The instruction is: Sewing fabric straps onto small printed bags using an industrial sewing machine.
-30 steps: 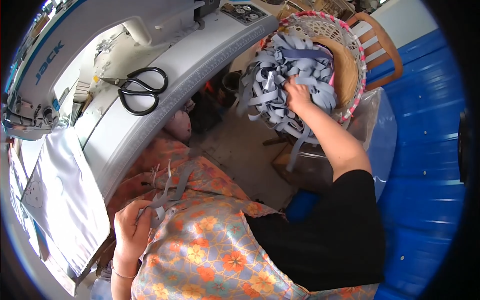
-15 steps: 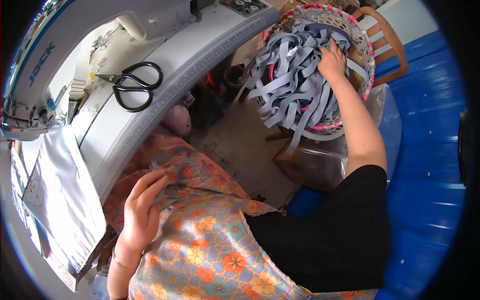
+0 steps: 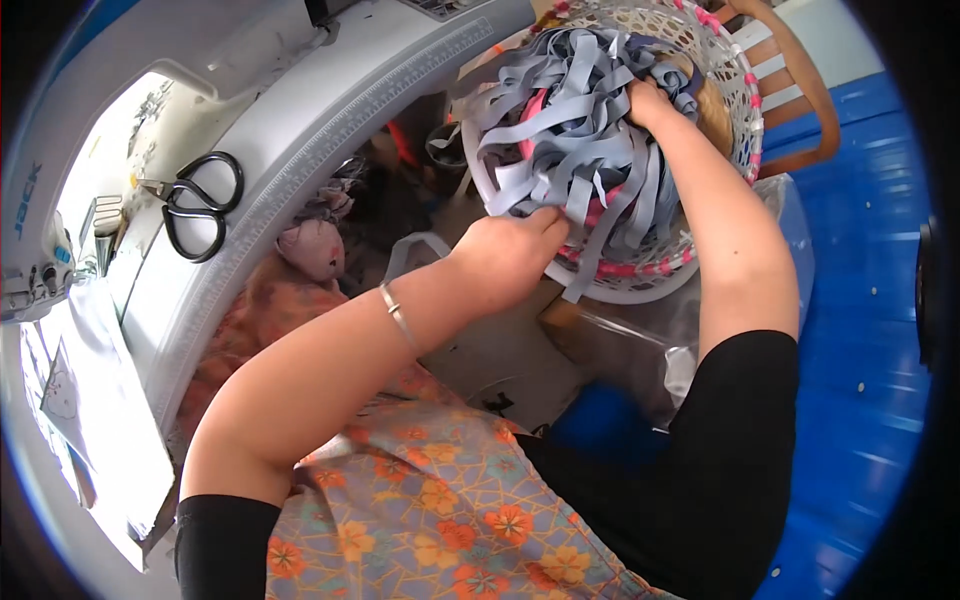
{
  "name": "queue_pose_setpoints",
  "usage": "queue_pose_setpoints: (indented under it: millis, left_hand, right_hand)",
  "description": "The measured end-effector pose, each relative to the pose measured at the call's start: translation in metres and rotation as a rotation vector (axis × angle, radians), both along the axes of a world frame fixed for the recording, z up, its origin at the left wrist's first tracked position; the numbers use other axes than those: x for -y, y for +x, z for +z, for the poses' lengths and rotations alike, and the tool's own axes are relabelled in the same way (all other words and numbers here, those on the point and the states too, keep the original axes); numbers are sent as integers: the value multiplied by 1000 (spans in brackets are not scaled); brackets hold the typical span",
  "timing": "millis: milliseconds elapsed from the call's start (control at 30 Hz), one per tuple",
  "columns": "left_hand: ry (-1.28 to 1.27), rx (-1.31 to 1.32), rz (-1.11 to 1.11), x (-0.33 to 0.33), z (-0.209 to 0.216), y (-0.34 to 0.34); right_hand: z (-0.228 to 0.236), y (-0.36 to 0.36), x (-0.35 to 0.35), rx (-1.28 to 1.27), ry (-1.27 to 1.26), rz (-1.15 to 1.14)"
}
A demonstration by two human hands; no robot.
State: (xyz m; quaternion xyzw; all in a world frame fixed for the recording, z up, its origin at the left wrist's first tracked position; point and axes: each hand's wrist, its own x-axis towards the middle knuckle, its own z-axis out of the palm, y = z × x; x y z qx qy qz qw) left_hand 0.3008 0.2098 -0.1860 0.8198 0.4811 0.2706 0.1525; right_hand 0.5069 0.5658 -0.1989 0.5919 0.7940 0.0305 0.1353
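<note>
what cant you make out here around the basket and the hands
Head view only:
- Right hand fingers: buried in the grey fabric strips.
- White plastic basket with pink trim: contents under the strips hidden; top rim cut off by the frame edge.
- Left hand fingertips: tucked under strips.

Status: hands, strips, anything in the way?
Left hand at basket rim, touching grey strips. Right hand buried in pile. Nothing in the way.
</note>
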Motion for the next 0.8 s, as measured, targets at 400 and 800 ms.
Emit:
queue_pose_setpoints:
  millis: [400, 800]
  left_hand:
    - [-403, -318, 147, -72, 22, -3]
    - [219, -211, 395, -62, 29, -92]
  right_hand:
    - [11, -25, 31, -234, -63, -50]
    - [40, -61, 127, -450, -60, 101]
